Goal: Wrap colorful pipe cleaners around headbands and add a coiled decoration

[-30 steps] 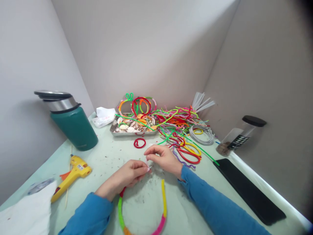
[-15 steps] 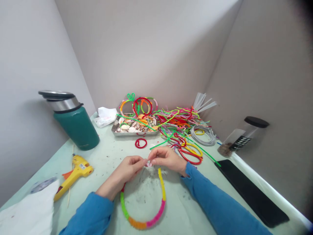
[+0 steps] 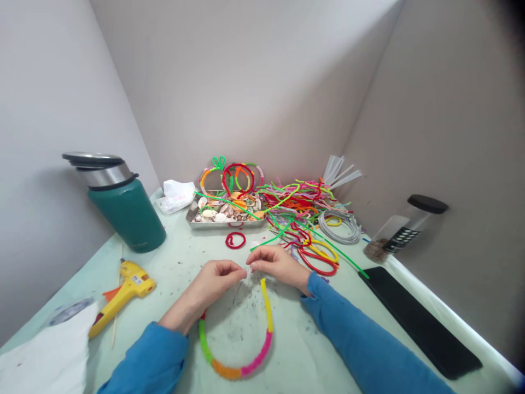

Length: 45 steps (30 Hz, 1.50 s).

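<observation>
My left hand (image 3: pixel 217 282) is closed in a pinch, its fingertips close to those of my right hand (image 3: pixel 276 262), which is pinched too. Between them shows a small whitish scrap (image 3: pixel 249 272), too small and blurred to name. Below the hands curves an unclosed fuzzy pipe-cleaner loop (image 3: pixel 229 372) in red, green, orange, pink and yellow. Its yellow end stands free under my right hand. The red end runs behind my left wrist, so I cannot tell whether my left fingers touch it.
A yellow glue gun (image 3: pixel 127 293) and a green bottle (image 3: pixel 129 216) stand left. Behind are a metal tray (image 3: pixel 225 224) of shells, finished loops, a heap of pipe cleaners (image 3: pixel 295 200) and red-handled scissors (image 3: pixel 320 262). A black slab (image 3: pixel 418 323) and clear jar (image 3: pixel 406 230) lie right.
My fingertips have drawn slightly apart, and the pale scrap between them shows less. The multicoloured loop has shifted a little up and left in the view.
</observation>
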### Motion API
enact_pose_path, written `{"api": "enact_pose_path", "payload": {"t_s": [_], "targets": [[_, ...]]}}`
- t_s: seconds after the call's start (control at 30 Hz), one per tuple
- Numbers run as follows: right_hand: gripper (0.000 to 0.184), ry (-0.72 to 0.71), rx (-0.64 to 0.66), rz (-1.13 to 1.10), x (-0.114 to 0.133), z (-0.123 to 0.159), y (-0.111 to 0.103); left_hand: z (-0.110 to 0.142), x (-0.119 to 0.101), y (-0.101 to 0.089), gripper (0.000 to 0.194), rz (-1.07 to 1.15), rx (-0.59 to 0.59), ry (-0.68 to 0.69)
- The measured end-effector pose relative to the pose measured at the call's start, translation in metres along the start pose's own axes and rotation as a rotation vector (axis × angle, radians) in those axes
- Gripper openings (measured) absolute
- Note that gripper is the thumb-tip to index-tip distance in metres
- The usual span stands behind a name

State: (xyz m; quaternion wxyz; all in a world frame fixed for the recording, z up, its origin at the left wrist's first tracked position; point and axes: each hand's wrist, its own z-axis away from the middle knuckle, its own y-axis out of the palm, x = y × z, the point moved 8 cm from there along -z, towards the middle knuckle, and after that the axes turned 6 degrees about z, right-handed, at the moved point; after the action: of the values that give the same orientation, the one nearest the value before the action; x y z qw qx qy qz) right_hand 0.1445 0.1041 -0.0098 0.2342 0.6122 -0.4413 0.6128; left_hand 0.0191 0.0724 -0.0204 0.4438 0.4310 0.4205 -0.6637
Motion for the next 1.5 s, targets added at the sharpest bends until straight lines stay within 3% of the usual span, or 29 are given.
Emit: {"api": "enact_pose_path", "payload": {"t_s": [0.2, 0.47, 0.77, 0.97, 1.3, 1.5], "targets": [[0.014, -0.097, -0.075, 0.340, 0.011, 0.000, -0.003, 0.003, 0.002, 0.008, 0.044, -0.004, 0.107, 0.010], [0.013, -0.223, -0.121, 0.414, 0.035, 0.007, 0.004, 0.008, 0.002, 0.021, 0.041, 0.003, 0.246, -0.015], [0.021, -0.241, 0.069, 0.318, 0.038, 0.008, 0.010, 0.006, 0.000, 0.015, 0.043, 0.063, 0.143, -0.080], [0.019, -0.179, 0.071, 0.300, 0.028, 0.006, 0.003, 0.003, 0.003, 0.010, 0.044, 0.084, 0.114, -0.109], [0.016, -0.178, 0.094, 0.222, 0.031, 0.007, 0.009, 0.002, -0.001, 0.006, 0.043, 0.073, 0.058, -0.024], [0.016, -0.030, 0.098, 0.142, 0.010, 0.004, 0.008, -0.001, 0.000, 0.001, 0.034, 0.054, 0.024, -0.006]]}}
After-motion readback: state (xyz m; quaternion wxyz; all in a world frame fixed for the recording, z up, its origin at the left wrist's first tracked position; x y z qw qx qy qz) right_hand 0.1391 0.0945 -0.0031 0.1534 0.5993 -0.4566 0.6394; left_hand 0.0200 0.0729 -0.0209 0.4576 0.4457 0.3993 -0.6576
